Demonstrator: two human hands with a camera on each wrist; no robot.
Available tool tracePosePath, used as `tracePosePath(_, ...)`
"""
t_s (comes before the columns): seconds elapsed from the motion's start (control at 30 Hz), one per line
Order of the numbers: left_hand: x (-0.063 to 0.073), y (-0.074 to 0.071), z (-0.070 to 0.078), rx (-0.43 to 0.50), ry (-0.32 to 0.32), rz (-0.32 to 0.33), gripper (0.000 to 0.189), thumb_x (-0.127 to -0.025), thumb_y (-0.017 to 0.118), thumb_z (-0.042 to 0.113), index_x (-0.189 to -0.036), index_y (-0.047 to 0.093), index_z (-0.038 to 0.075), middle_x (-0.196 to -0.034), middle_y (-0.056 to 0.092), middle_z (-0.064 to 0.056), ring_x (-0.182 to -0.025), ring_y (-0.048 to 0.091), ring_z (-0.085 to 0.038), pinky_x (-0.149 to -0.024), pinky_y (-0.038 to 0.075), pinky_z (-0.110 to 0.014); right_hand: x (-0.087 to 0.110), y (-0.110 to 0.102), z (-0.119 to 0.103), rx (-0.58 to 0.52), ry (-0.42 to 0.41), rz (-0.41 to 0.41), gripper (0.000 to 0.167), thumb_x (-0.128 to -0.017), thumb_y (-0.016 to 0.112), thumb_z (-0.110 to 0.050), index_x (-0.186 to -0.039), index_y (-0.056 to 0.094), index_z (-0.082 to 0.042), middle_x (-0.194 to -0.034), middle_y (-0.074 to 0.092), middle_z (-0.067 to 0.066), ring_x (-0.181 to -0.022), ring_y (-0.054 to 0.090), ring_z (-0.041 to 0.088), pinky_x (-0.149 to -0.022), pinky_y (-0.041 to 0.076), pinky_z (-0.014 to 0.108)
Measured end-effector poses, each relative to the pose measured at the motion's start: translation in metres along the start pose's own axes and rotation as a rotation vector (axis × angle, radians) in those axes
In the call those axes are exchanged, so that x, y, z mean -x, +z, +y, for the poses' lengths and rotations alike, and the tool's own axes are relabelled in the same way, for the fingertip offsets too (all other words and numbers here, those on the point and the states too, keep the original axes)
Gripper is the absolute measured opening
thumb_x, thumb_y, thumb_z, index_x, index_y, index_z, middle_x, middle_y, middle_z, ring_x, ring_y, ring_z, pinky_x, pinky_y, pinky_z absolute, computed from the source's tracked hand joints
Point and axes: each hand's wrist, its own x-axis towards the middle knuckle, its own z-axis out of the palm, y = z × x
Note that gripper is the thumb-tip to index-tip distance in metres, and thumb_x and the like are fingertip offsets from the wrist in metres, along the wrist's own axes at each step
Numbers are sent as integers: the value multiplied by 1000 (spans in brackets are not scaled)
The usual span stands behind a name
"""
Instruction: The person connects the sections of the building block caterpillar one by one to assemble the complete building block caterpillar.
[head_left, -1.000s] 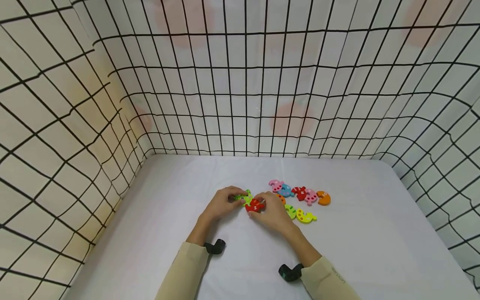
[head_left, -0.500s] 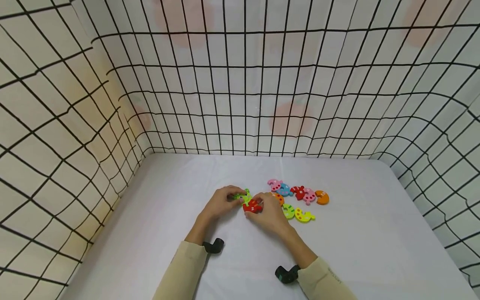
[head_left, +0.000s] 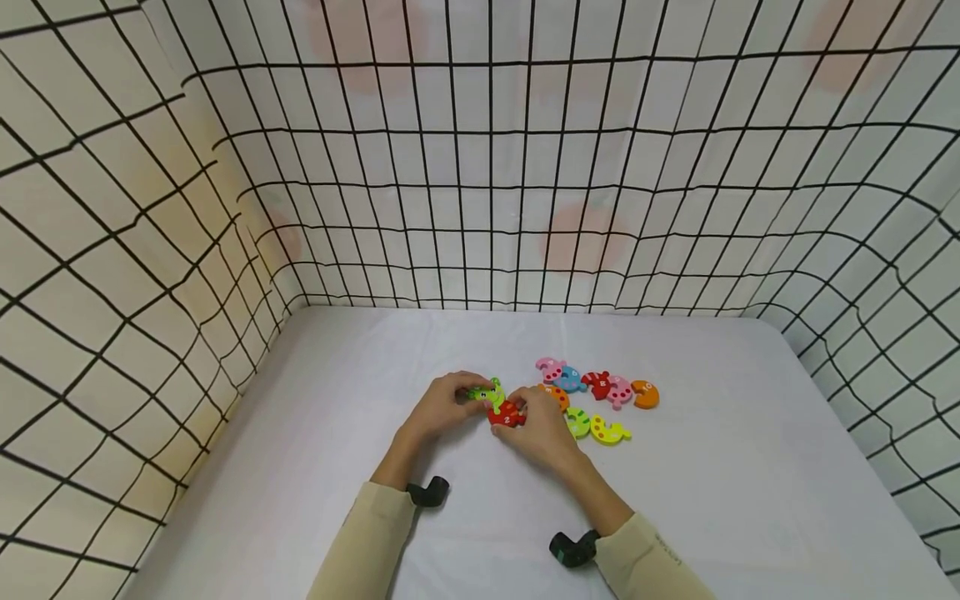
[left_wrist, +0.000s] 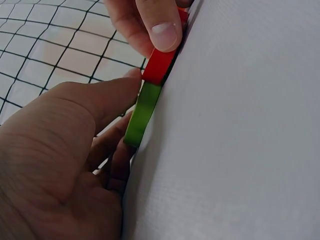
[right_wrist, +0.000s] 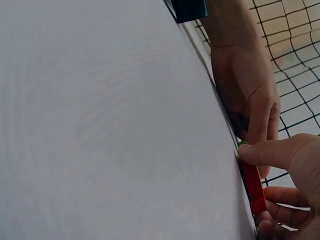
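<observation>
A green puzzle piece with a face (head_left: 492, 392) lies on the white cloth in the head view, with my left hand (head_left: 441, 407) holding its left side between thumb and fingers. Against its lower right edge sits a red puzzle piece marked 2 (head_left: 506, 415), pinched between the thumb and fingers of my right hand (head_left: 543, 430). In the left wrist view, the red piece (left_wrist: 159, 66) and the green piece (left_wrist: 143, 112) touch end to end, flat on the cloth. My right thumb presses the red piece's edge (right_wrist: 254, 187) in the right wrist view. Whether the two interlock is hard to tell.
Right of my hands lie an orange piece (head_left: 557, 397), a green striped piece (head_left: 577, 422) and a yellow piece (head_left: 609, 430). Behind them runs a row with pink (head_left: 550, 368), blue (head_left: 569, 379), red striped (head_left: 598, 384), another pink (head_left: 619, 392) and orange (head_left: 645, 394) pieces. Black netting (head_left: 510, 183) encloses the table.
The red piece has shifted very slightly toward me along the green piece, with my right hand still pinching it. My left hand stays in place on the green piece.
</observation>
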Motion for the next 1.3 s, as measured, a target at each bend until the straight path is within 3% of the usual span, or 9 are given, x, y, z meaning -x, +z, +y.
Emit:
tracePosePath(0.23, -4, 3, 3, -2, 6, 1, 33, -91, 80, 25, -124, 75, 21, -134, 70, 0, -131, 60, -23, -113, 46, -45, 0, 0, -2, 15, 0, 26, 48, -79, 90, -34, -113, 72, -6, -111, 67, 9, -105, 58, 24, -91, 56, 46)
tracePosePath(0.47, -7, 5, 4, 27, 24, -25, 33, -94, 74, 14, -127, 73, 19, -137, 68, -1, -138, 55, -24, -120, 38, -48, 3, -8, -2, 8, 7, -24, 52, -78, 90, -37, -118, 70, -9, -106, 65, 4, -97, 56, 19, -81, 55, 36)
tracePosePath(0.57, -7, 4, 5, 33, 40, -37, 35, -95, 71, 11, -129, 72, 17, -139, 67, -2, -139, 54, -24, -121, 37, -47, 3, -15, 4, -22, -13, -8, 49, -80, 89, -36, -119, 70, -11, -103, 65, 1, -93, 56, 18, -77, 52, 32)
tracePosePath(0.73, -4, 3, 3, 30, 92, -79, 36, -99, 66, 9, -134, 69, 14, -144, 63, -5, -142, 51, -28, -122, 36, -50, 6, -32, 21, -28, -28, 60, 41, -86, 84, -31, -120, 70, -13, -114, 71, 2, -104, 62, 20, -90, 58, 38)
tracePosePath(0.87, -1, 2, 0, 10, 83, -84, 35, -100, 64, 16, -135, 69, 17, -148, 59, -6, -144, 48, -30, -121, 35, -55, 9, -44, 31, 7, 6, 77, 40, -90, 80, -28, -126, 69, -14, -124, 70, 4, -119, 62, 25, -101, 57, 46)
tracePosePath(0.97, 1, 1, -1, -2, 48, -78, 39, -95, 73, 29, -133, 70, 21, -149, 58, -4, -144, 47, -29, -120, 37, -55, 9, -47, 38, 51, 9, 56, 43, -91, 79, -25, -131, 68, -12, -134, 67, 7, -131, 57, 31, -108, 51, 51)
tracePosePath(1.1, 0, 2, -1, -27, 31, -91, 59, -83, 84, 44, -136, 67, 24, -150, 56, -1, -145, 45, -27, -119, 39, -54, 11, -50, 42, 116, -5, 14, 48, -91, 78, -21, -136, 66, -10, -145, 58, 13, -139, 50, 36, -112, 46, 57)
tracePosePath(1.3, 1, 0, -1, -36, 5, -82, 64, -81, 87, 40, -139, 65, 26, -151, 55, 1, -147, 43, -27, -119, 38, -54, 11, -51, 39, 143, -29, -1, 51, -89, 76, -11, -139, 65, -10, -148, 54, 14, -140, 47, 37, -111, 47, 58)
